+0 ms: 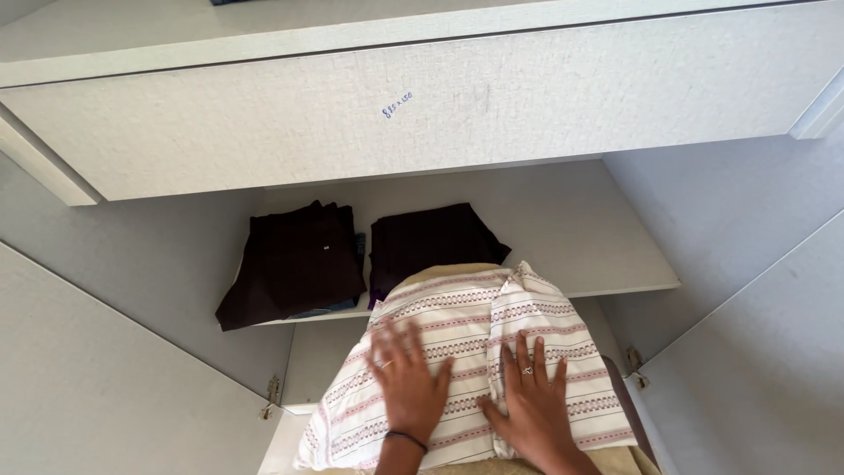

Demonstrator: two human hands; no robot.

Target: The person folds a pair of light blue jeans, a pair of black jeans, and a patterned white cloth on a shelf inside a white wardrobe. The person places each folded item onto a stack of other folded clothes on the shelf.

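Both hands, left [409, 380] and right [532, 406], lay flat, fingers spread, on a striped shirt [457, 325]; dark folded clothes [294, 262] sat beyond the fingertips on a shelf [598, 246].

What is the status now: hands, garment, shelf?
Both hands flat: left hand, right hand on striped shirt. Two dark folded garments on shelf behind.

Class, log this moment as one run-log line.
left hand: flat on striped shirt | right hand: flat on it | shelf: two dark folded stacks | grip: none
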